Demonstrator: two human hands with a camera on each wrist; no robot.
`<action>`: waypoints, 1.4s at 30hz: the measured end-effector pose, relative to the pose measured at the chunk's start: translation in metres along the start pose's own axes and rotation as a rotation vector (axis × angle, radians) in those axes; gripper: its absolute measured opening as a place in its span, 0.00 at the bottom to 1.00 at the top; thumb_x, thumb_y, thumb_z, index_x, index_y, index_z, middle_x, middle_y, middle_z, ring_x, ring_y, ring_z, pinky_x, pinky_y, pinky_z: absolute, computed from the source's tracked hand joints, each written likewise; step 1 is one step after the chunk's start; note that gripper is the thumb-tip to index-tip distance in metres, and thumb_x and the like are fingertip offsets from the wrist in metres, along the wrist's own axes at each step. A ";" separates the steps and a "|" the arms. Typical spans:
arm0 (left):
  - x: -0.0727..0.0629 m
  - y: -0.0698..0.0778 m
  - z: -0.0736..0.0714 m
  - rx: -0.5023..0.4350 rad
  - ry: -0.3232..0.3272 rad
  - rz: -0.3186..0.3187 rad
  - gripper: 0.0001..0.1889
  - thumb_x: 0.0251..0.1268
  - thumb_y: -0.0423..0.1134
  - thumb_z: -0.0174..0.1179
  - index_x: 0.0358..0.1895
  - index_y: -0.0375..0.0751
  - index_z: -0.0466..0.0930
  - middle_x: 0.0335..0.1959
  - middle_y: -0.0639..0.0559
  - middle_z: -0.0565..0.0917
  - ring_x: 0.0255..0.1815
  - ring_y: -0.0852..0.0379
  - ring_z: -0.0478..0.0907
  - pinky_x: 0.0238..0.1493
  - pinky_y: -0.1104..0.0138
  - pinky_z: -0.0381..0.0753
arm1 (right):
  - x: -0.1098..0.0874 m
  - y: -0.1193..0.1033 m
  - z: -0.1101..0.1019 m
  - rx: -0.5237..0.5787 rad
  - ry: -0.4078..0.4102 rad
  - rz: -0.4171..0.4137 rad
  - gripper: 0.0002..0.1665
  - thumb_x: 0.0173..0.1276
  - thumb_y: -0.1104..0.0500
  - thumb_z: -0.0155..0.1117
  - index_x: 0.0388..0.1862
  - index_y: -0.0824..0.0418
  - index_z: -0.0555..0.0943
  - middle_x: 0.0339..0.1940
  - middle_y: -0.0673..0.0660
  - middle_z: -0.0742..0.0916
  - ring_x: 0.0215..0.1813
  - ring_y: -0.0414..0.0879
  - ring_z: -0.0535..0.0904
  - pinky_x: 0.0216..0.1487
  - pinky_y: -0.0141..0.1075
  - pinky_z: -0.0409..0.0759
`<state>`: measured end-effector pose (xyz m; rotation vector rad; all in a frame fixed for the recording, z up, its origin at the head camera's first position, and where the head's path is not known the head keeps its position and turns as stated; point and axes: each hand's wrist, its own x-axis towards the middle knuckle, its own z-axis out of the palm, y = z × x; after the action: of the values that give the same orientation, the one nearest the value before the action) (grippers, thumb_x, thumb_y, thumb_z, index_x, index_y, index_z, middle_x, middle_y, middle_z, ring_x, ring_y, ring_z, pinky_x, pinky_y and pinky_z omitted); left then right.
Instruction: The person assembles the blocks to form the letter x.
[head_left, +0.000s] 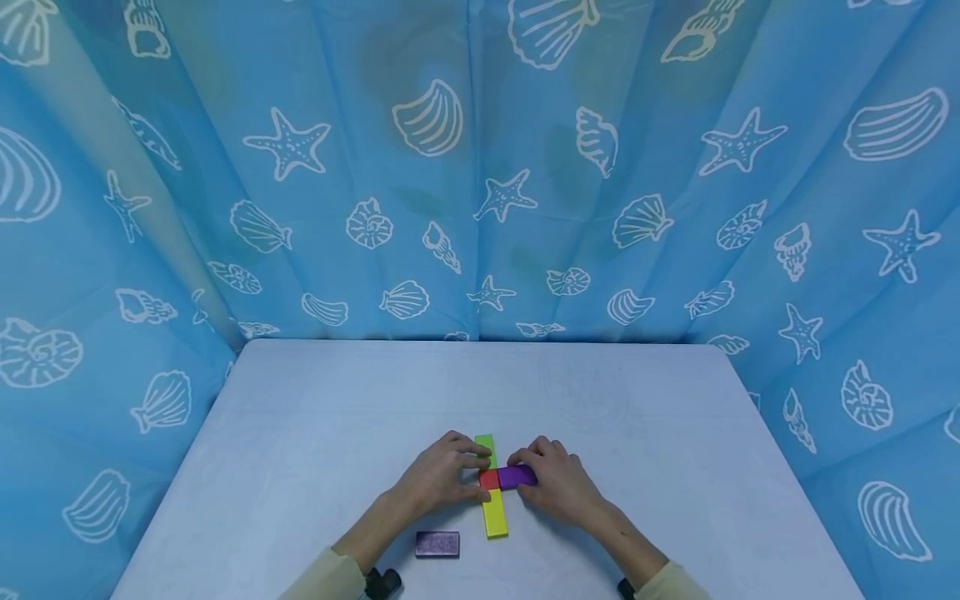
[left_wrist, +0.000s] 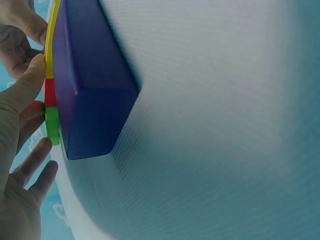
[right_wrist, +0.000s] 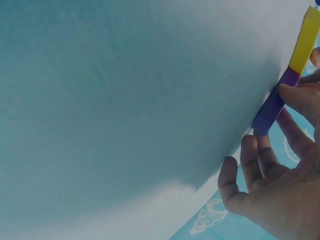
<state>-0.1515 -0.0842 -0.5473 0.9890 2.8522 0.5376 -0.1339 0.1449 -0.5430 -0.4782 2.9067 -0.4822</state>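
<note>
Pale sleeves point(head_left: 322, 577) came in closest to me. Behind them a blue curtain point(head_left: 450, 208) hung, printed with shells and starfish, beyond a white table point(head_left: 637, 408). Low over the table were a right hand point(head_left: 561, 487) and a left hand point(head_left: 441, 477), the left with thumb and fingers spread apart. One glittery block point(head_left: 438, 544) lay by itself on the near side. Right of it lay a yellow block point(head_left: 496, 515), the left thumb at its far end. The right thumb and fingers were clamped on a purple block point(head_left: 516, 477). Left fingertips touched a green block point(head_left: 484, 440). Smallest looked a red block point(head_left: 489, 479), touching all three.
</note>
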 end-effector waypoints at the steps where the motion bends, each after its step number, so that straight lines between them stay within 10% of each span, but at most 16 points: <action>1: 0.000 0.000 0.000 0.002 0.002 0.004 0.27 0.55 0.61 0.72 0.57 0.55 0.85 0.60 0.64 0.82 0.63 0.60 0.73 0.66 0.62 0.75 | 0.000 0.000 0.000 0.002 0.000 -0.001 0.21 0.61 0.51 0.76 0.54 0.45 0.84 0.46 0.48 0.79 0.50 0.48 0.73 0.48 0.48 0.76; 42: -0.007 0.002 -0.004 -0.022 0.113 0.000 0.19 0.67 0.58 0.63 0.56 0.56 0.86 0.59 0.62 0.83 0.61 0.58 0.75 0.62 0.54 0.77 | -0.002 0.002 0.002 0.006 0.028 -0.042 0.21 0.60 0.52 0.76 0.53 0.47 0.83 0.45 0.48 0.79 0.49 0.47 0.72 0.44 0.45 0.73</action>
<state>-0.1454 -0.0886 -0.5432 0.9862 2.9369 0.6437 -0.1326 0.1471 -0.5450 -0.5369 2.9260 -0.5076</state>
